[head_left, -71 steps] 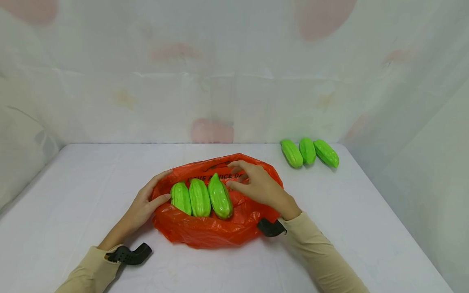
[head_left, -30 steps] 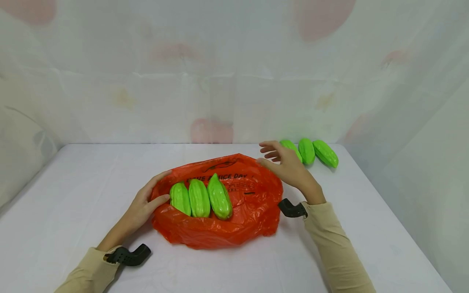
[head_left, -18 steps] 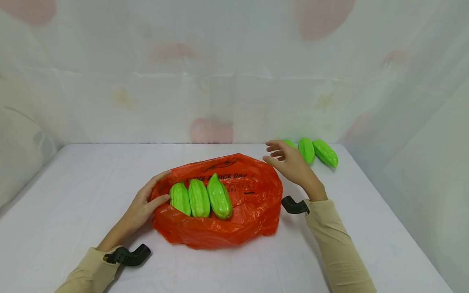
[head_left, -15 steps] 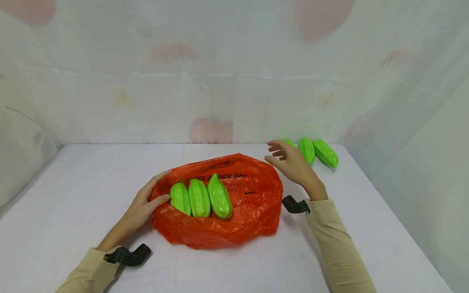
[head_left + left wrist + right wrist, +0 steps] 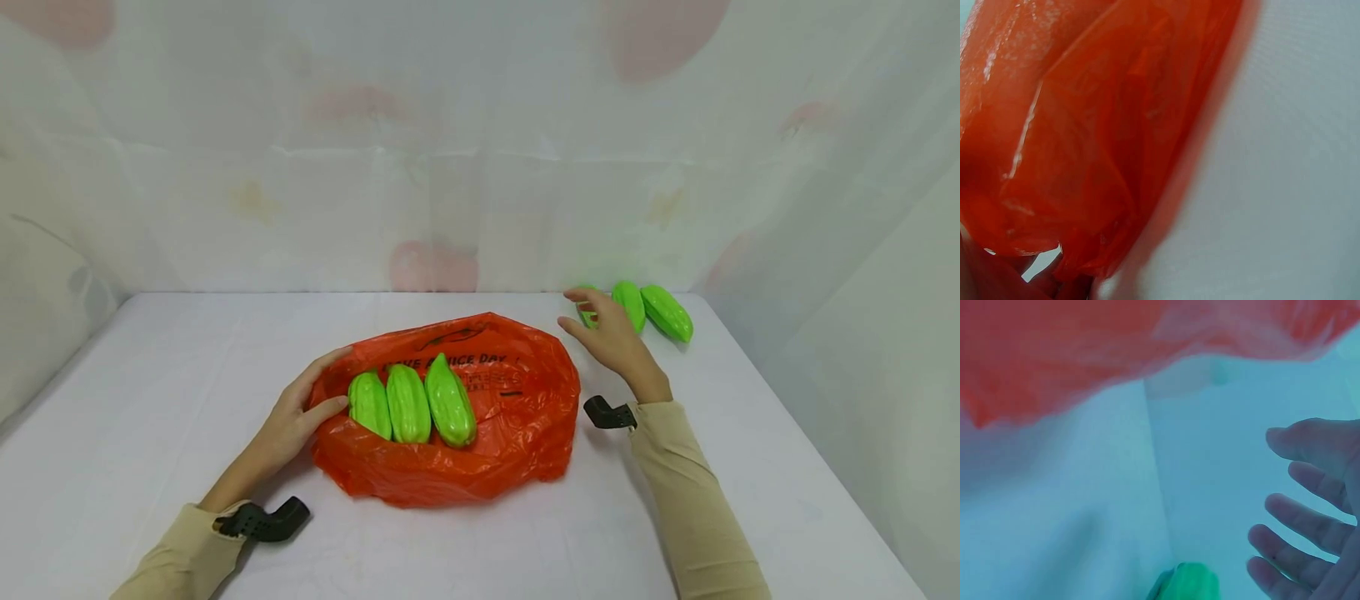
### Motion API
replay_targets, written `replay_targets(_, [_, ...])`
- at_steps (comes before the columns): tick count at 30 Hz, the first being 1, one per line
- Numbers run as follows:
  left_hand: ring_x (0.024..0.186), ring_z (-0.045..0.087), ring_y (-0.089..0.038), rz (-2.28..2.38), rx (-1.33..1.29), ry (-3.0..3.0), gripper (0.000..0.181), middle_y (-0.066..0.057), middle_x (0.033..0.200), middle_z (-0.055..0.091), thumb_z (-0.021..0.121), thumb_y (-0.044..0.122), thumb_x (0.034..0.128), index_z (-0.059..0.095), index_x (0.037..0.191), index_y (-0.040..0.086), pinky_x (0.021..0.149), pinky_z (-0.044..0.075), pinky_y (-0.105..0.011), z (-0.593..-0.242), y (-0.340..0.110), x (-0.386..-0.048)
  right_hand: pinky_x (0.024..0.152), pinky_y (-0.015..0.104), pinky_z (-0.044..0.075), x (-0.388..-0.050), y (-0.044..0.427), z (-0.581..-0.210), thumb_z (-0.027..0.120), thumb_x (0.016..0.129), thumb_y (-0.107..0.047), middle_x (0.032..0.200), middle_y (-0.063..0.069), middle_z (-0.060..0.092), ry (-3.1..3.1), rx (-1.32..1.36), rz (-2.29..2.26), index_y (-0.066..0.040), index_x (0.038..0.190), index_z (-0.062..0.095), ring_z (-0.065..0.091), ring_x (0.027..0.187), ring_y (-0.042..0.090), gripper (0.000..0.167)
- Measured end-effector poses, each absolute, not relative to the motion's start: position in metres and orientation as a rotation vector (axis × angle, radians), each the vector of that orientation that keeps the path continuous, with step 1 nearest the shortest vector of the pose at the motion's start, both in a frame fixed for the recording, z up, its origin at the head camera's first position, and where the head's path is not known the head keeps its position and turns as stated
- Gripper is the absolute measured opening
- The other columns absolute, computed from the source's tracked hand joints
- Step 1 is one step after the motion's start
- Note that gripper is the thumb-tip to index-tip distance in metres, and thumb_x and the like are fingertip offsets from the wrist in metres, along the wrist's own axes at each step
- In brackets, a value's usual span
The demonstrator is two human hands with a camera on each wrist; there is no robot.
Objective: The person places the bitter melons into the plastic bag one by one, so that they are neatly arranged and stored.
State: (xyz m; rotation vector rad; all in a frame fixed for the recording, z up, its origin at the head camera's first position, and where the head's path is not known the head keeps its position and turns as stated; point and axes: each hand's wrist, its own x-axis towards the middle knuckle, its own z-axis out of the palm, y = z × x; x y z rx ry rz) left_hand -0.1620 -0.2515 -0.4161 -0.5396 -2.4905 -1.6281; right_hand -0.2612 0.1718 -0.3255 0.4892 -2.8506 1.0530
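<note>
Holding the left edge of the red bag [image 5: 525, 433] in the head view, the left hand [image 5: 283, 427] has thumb and fingers curved around its mouth. Three green gourds [image 5: 408, 404] lie side by side inside, toward the left; three loose gourds [image 5: 667, 313] sit on the table [image 5: 765, 467] at the far right. The right hand [image 5: 611, 337] is near these, fingers relaxed and grasping nothing, partly covering the leftmost. The gourds look firm, glossy and probably light, perhaps slippery, so a hold across the thick middle seems surest; their ridges should help.

The left wrist view is mostly thin, crinkled plastic, likely to sag unless its rim is supported; the fingers show only dimly.

In the right wrist view the fingers are spread, with a gap between them and one partly visible gourd.
</note>
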Motion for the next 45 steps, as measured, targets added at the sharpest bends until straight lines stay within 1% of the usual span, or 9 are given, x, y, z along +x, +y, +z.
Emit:
replay_targets(7, [0.124,0.044,0.007,-1.633,-0.528,-2.496,0.058,-0.018,0.149,0.043,0.054,0.004,0.0977,0.037,0.152,0.014,0.098,0.037,-0.006,-0.417,-0.251,-0.162,0.109,0.057,0.039,-0.269,0.181,-0.333,0.063,0.097,-0.018,0.143,0.023,0.049,-2.85,0.413,0.998,0.001,0.139,0.05,0.045,0.132,0.043,0.048])
replay_targets(15, [0.125,0.044,0.006,-1.642,-0.532,-2.491,0.058,-0.018,0.149,0.043,0.053,0.003,0.0977,0.037,0.152,0.013,0.099,0.037,-0.006,-0.417,-0.251,-0.162,0.115,0.053,0.033,-0.284,0.189,-0.345,0.064,0.095,-0.015,0.142,0.024,0.049,-2.832,0.385,0.927,0.003,0.137,0.051,0.042,0.136,0.039,0.047])
replay_targets(25, [0.124,0.046,0.004,-1.678,-0.549,-2.471,0.058,-0.019,0.149,0.043,0.054,0.003,0.0979,0.036,0.152,0.012,0.098,0.039,-0.007,-0.416,-0.25,-0.162,0.115,0.054,0.032,-0.302,0.198,-0.352,0.064,0.094,-0.013,0.142,0.028,0.048,-2.823,0.358,0.89,0.006,0.137,0.05,0.04,0.137,0.042,0.048])
replay_targets(35, [0.123,0.046,0.004,-1.68,-0.55,-2.468,0.057,-0.018,0.149,0.043,0.053,0.003,0.0981,0.037,0.152,0.012,0.097,0.04,-0.007,-0.413,-0.25,-0.161,0.118,0.054,0.029,-0.312,0.203,-0.354,0.061,0.094,-0.014,0.145,0.028,0.046,-2.873,0.316,0.847,0.004,0.138,0.05,0.038,0.139,0.042,0.049])
replay_targets(38, [0.124,0.045,0.004,-1.681,-0.547,-2.469,0.057,-0.017,0.15,0.043,0.053,0.004,0.0981,0.036,0.152,0.012,0.097,0.039,-0.006,-0.413,-0.25,-0.161,0.118,0.054,0.028,-0.314,0.205,-0.356,0.061,0.094,-0.014,0.145,0.027,0.046,-2.892,0.31,0.83,0.004,0.139,0.05,0.038,0.139,0.041,0.05])
replay_targets(45, [0.125,0.044,0.006,-1.671,-0.541,-2.475,0.058,-0.018,0.151,0.042,0.054,0.004,0.0978,0.036,0.153,0.012,0.098,0.038,-0.006,-0.416,-0.251,-0.162,0.116,0.054,0.03,-0.319,0.208,-0.361,0.06,0.093,-0.013,0.143,0.029,0.045,-2.942,0.337,0.739,0.007,0.14,0.047,0.039,0.137,0.044,0.053])
